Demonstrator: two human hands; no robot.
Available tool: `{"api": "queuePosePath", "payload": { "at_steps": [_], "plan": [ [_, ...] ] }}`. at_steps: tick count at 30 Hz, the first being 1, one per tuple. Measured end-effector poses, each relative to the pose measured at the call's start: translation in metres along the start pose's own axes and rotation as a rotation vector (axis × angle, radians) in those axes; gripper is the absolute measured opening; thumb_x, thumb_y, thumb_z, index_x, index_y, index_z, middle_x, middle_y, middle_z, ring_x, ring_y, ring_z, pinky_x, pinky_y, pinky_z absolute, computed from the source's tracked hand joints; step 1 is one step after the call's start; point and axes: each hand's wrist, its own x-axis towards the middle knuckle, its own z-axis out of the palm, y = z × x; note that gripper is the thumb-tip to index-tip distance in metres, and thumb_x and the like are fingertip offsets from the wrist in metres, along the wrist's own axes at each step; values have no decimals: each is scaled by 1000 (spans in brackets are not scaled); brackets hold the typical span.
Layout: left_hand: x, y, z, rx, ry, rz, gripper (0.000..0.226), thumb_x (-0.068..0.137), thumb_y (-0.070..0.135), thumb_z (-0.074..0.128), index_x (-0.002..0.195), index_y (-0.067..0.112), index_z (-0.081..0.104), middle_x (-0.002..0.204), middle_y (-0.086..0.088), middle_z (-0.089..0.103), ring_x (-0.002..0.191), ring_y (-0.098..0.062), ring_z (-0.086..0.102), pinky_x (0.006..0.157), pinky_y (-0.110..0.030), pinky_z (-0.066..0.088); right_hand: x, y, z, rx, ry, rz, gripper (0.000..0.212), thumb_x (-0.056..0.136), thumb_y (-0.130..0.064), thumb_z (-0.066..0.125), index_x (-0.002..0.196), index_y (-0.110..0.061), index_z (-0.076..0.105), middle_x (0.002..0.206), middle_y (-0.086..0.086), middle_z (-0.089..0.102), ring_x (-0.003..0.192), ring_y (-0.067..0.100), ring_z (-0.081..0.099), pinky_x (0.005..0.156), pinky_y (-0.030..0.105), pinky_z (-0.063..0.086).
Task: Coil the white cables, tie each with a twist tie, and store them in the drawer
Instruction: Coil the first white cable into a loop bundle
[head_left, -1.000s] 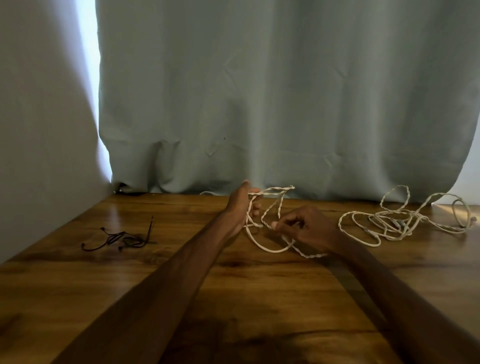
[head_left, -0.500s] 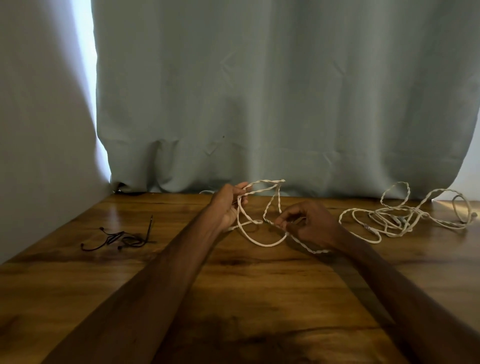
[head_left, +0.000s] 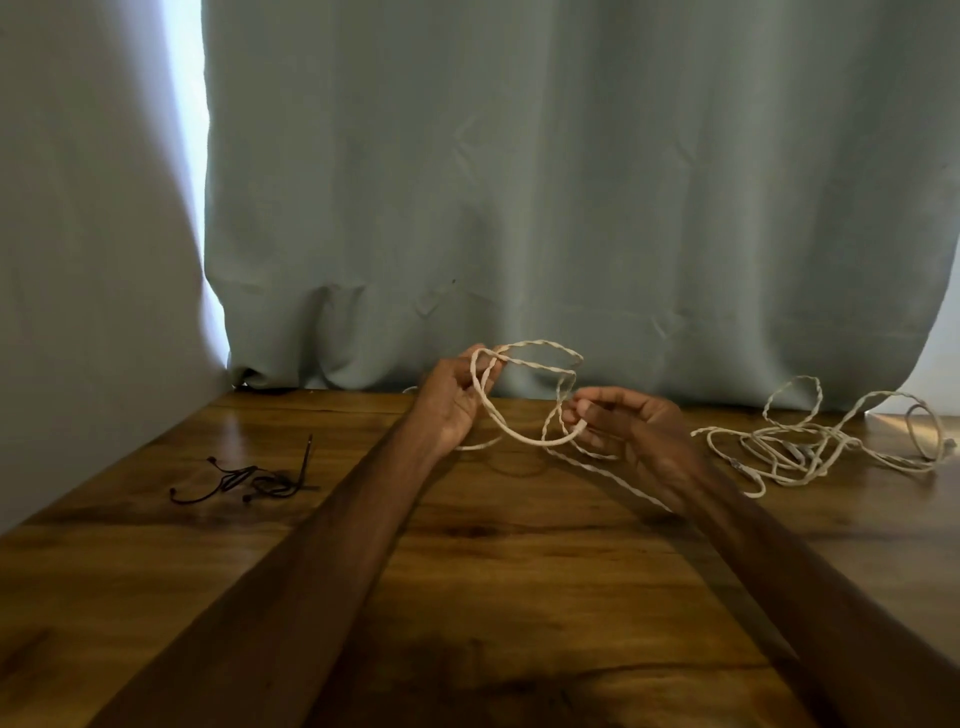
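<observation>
My left hand (head_left: 456, 400) grips the top of several loops of a white twisted cable (head_left: 524, 439), raised above the wooden table (head_left: 493, 571). My right hand (head_left: 631, 431) pinches the same cable at the loop's right side, fingers curled. From there a strand trails down under my right wrist toward a loose tangle of white cable (head_left: 826, 447) lying on the table at the right. A small bunch of black twist ties (head_left: 249, 478) lies on the table to the left. No drawer is in view.
A pale green curtain (head_left: 571, 208) hangs along the table's back edge. A wall (head_left: 78, 260) borders the left side. Bright light shows at the curtain's two edges.
Both hands have lifted the cable higher off the table. The loop between them has widened, and my right hand has moved right and up.
</observation>
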Motion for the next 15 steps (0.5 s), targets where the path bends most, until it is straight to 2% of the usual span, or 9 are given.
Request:
{"api": "queuePosePath", "payload": {
  "at_steps": [2,4,7,9,11,12,13,15],
  "plan": [
    [4,-8,2,140,-7,52,22,93,-13,58,115,-15,61,102,-28,71,85,-29,75,84,-30,62,1,0,0,-2,7,7,32,87,3,70,119,9,68,111,25,75,98,31,77,74,28,63],
    [4,-18,2,295,0,86,21,92,-11,63,112,-13,65,95,-25,73,82,-27,75,84,-29,62,0,1,1,-23,-24,33,34,85,0,72,118,7,68,112,25,74,102,32,76,78,31,64],
    [-1,-28,2,639,25,118,18,89,-1,73,107,-3,73,92,-17,77,70,-16,72,63,-22,60,-2,3,3,-100,-131,116,34,84,-1,73,118,4,69,112,24,75,104,34,75,84,34,64],
    [-1,-32,1,852,78,170,14,86,7,78,100,5,78,89,-9,79,67,-16,69,55,-24,55,-3,5,5,-203,-192,140,33,86,-3,74,118,2,69,110,21,76,102,34,75,83,35,64],
    [-1,-34,2,952,130,222,6,85,12,79,88,16,81,83,-2,80,76,-21,73,65,-31,60,-5,9,8,-318,-199,85,35,82,-11,79,115,-2,72,107,18,77,101,34,76,84,37,64],
    [-1,-35,3,984,142,249,5,85,14,79,85,19,81,83,-1,79,82,-23,74,71,-33,59,-4,11,9,-377,-189,38,35,82,-14,80,114,-5,73,106,13,79,101,31,76,84,35,64],
    [-2,-36,4,1011,140,270,5,86,16,77,85,20,81,84,-2,79,84,-23,73,71,-32,57,-4,12,10,-453,-184,-13,34,82,-19,81,114,-10,75,106,6,79,102,25,76,83,29,62],
    [-5,-39,7,1037,119,299,6,88,17,76,90,16,81,87,-3,78,77,-18,68,65,-28,50,-3,10,11,-667,-220,-90,32,85,-35,78,114,-23,76,107,-8,79,101,10,74,82,21,57]
  ]
}}
